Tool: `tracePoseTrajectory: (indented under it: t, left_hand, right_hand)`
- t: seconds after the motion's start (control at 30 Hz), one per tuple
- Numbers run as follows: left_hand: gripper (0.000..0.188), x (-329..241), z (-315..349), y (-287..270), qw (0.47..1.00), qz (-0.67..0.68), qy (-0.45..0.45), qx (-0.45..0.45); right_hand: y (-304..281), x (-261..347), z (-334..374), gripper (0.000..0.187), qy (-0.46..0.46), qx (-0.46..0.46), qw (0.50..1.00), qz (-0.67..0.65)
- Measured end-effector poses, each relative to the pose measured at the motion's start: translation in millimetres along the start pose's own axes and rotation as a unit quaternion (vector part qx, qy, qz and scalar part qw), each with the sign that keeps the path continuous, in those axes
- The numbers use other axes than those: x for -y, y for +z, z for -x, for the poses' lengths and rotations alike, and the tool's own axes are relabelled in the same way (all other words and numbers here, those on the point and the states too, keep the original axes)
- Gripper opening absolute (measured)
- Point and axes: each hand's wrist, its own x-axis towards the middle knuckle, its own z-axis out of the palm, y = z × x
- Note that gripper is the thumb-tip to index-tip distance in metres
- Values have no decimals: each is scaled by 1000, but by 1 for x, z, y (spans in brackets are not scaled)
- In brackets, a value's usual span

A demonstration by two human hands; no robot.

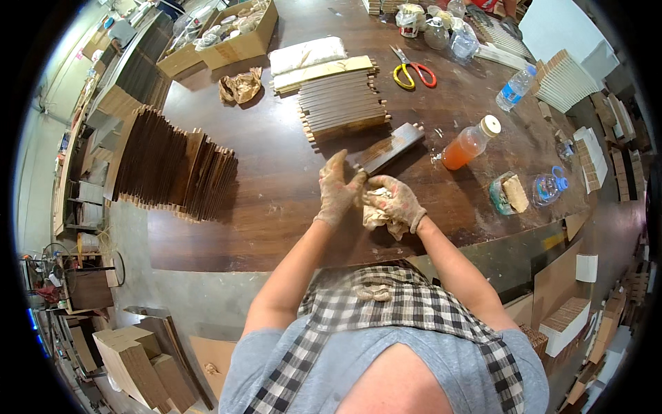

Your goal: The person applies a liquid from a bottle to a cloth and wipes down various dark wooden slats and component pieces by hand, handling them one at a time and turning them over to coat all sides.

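Both my hands wear pale, stained work gloves and meet near the middle of the table. My right hand [398, 201] is closed round a crumpled cream cloth [386, 219], which hangs below its fingers. Beside it, my left hand [336, 191] has thumb and fingers apart, with the fingertips near the close end of a dark wooden bar [392, 148]. Gloved fingers partly hide that end. Just beyond lies a row of brown wooden slats [341, 103] with pale pegs at their ends.
Dark slats [172, 165] stand stacked at left. Beyond the row are a white roll [307, 55], crumpled brown paper [241, 86] and a cardboard box [238, 41]. Scissors [412, 69], a bottle of orange liquid [465, 146] and water bottles [516, 88] occupy the right side.
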Motion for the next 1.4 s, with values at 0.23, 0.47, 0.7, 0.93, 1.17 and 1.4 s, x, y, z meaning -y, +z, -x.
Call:
tracePoseTrajectory:
  t: [0.23,0.47,0.7,0.93,1.17,1.4]
  left_hand:
    - [74,-38,-29,14,978,-153,81,117]
    - [89,-33,-3,-15,983,-92,71,144]
    - [98,-34,92,-34,958,170,-142,181]
    - [113,-25,101,-28,993,-15,68,91]
    - [109,-14,102,-38,994,-13,77,78]
    - [107,-13,105,-49,991,5,88,103]
  right_hand:
    - [-9,8,9,39,-50,-1,988,149]
    - [-47,17,50,32,22,-102,992,-71]
    - [24,47,39,26,-271,-198,914,227]
    - [-28,-27,4,26,-147,-183,796,558]
    - [2,22,10,22,-220,-247,886,326]
    - [-28,-15,14,25,-162,-229,846,454]
